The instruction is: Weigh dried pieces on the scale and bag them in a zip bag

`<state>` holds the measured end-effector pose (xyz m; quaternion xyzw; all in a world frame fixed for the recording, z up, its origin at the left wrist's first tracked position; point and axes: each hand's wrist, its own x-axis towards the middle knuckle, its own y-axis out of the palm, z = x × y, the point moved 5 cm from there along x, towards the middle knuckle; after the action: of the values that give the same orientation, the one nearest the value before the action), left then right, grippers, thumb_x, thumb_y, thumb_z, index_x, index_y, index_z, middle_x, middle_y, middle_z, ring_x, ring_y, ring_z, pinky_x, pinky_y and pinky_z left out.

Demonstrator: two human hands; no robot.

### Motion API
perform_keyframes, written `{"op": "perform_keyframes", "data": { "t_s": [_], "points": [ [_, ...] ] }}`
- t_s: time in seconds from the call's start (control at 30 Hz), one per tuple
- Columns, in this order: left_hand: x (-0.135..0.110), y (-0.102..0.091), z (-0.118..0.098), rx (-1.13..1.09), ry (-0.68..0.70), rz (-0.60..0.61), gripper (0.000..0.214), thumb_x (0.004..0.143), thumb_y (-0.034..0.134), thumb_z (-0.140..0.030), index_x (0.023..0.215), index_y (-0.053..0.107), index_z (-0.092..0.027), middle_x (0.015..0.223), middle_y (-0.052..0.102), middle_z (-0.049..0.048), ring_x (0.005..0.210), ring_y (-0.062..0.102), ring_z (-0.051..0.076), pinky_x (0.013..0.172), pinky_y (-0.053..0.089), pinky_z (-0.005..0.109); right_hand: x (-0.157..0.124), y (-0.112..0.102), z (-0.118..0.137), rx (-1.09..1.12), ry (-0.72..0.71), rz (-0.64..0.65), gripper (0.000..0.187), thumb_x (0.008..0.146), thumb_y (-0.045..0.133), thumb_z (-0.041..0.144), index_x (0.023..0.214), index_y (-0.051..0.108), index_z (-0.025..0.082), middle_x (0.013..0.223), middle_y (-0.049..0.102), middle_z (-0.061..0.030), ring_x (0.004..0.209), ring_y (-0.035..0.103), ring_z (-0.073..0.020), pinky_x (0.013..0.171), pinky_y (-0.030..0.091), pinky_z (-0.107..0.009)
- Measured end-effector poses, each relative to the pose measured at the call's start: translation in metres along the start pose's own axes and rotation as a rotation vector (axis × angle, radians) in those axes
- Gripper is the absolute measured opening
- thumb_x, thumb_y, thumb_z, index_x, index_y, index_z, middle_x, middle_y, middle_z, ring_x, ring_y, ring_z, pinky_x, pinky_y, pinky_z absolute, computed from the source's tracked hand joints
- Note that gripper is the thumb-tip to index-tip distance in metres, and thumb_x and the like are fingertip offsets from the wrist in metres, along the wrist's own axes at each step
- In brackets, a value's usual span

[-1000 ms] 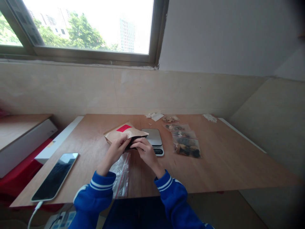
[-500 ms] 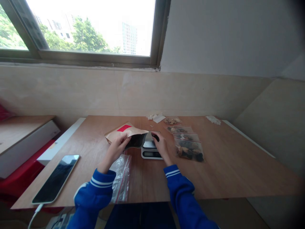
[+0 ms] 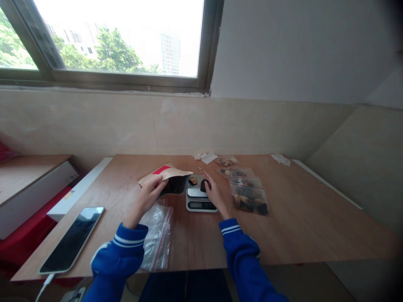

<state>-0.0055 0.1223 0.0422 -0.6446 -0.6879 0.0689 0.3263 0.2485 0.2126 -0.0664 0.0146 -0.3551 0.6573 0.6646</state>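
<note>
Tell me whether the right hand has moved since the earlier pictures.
Yes, the right hand has moved rightward, off the kraft paper pouch, and is now at the right side of the kitchen scale.

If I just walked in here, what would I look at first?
The bright window high up at the back grabs your eye first. Below it, on the wooden table, the left hand holds a brown paper pouch with a red label. Beside it, the right hand is next to a dark lump on a digital kitchen scale.

Gap between scale (image 3: 198, 201) and zip bags (image 3: 248, 200)
</note>
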Motion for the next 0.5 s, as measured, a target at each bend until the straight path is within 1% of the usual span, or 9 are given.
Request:
{"op": "perform_keyframes", "data": {
  "t_s": [0.07,0.13,0.2,0.27,0.3,0.33,0.37,0.43,0.5],
  "points": [
    [0.0,-0.002,0.0,-0.002,0.007,0.0,0.037,0.088,0.046,-0.046,0.063,0.039,-0.019,0.061,0.038,-0.0031,0.061,0.038,0.013,0.058,0.03,0.025,0.002,-0.006,0.011,-0.044,-0.022,-0.015,0.048,0.091,0.039,0.021,0.137,0.049,0.015,0.133,0.059,-0.0147,0.123,0.057,-0.0225,0.102,0.047,-0.041],
    [-0.001,-0.003,0.0,-0.004,0.013,0.0,0.038,0.088,0.046,-0.046,0.062,0.039,-0.019,0.062,0.038,-0.0029,0.062,0.038,0.013,0.058,0.03,0.025,0.0,-0.014,0.036,-0.085,-0.077,-0.075,0.043,0.09,0.04,0.018,0.13,0.056,0.016,0.13,0.061,-0.0141,0.122,0.056,-0.0244,0.104,0.044,-0.044],
    [-0.003,-0.003,0.001,-0.007,0.008,0.001,0.039,0.088,0.047,-0.047,0.061,0.037,-0.02,0.061,0.036,-0.0033,0.06,0.036,0.012,0.057,0.029,0.025,-0.009,-0.02,0.071,-0.065,-0.164,-0.136,0.037,0.09,0.039,0.016,0.119,0.062,0.019,0.122,0.065,-0.0117,0.119,0.057,-0.0234,0.104,0.043,-0.044],
    [-0.005,-0.002,0.004,-0.013,-0.009,-0.001,0.041,0.088,0.047,-0.047,0.06,0.036,-0.02,0.059,0.035,-0.004,0.058,0.035,0.012,0.054,0.028,0.024,-0.024,-0.018,0.11,0.025,-0.252,-0.157,0.033,0.092,0.037,0.013,0.107,0.066,0.021,0.104,0.069,-0.0087,0.105,0.062,-0.0201,0.096,0.049,-0.038],
    [-0.006,-0.001,0.005,-0.016,-0.018,0.0,0.041,0.088,0.047,-0.047,0.06,0.035,-0.02,0.058,0.034,-0.0042,0.057,0.035,0.011,0.054,0.027,0.024,-0.032,-0.01,0.13,0.056,-0.321,-0.08,0.034,0.091,0.037,0.011,0.105,0.065,0.021,0.1,0.069,-0.0077,0.102,0.063,-0.0191,0.093,0.05,-0.036],
    [-0.007,0.0,0.007,-0.019,-0.024,-0.001,0.041,0.088,0.047,-0.047,0.059,0.035,-0.02,0.057,0.034,-0.0045,0.056,0.034,0.011,0.053,0.027,0.024,-0.039,0.003,0.148,0.057,-0.393,0.05,0.035,0.09,0.036,0.009,0.107,0.065,0.021,0.102,0.068,-0.0076,0.103,0.062,-0.0186,0.093,0.051,-0.035],
    [-0.009,0.001,0.008,-0.017,-0.026,-0.006,0.041,0.088,0.047,-0.047,0.059,0.035,-0.02,0.057,0.034,-0.0047,0.056,0.034,0.011,0.053,0.027,0.024,-0.045,0.015,0.16,0.02,-0.413,0.162,0.038,0.09,0.036,0.007,0.111,0.064,0.02,0.107,0.068,-0.0089,0.107,0.061,-0.019,0.095,0.05,-0.035],
    [-0.013,0.003,0.009,0.002,-0.019,-0.018,0.041,0.087,0.047,-0.046,0.059,0.035,-0.02,0.056,0.034,-0.005,0.055,0.034,0.011,0.053,0.028,0.024,-0.048,0.039,0.169,-0.098,-0.349,0.313,0.04,0.089,0.036,0.006,0.118,0.061,0.015,0.115,0.066,-0.0128,0.113,0.059,-0.0214,0.098,0.048,-0.037],
    [-0.018,0.006,0.011,0.027,-0.007,-0.03,0.039,0.088,0.047,-0.045,0.06,0.039,-0.019,0.057,0.037,-0.0047,0.056,0.036,0.011,0.054,0.029,0.024,-0.04,0.058,0.164,-0.178,-0.239,0.396,0.041,0.088,0.037,0.005,0.121,0.06,0.012,0.119,0.065,-0.015,0.115,0.059,-0.0229,0.1,0.047,-0.037]
  ]
}}
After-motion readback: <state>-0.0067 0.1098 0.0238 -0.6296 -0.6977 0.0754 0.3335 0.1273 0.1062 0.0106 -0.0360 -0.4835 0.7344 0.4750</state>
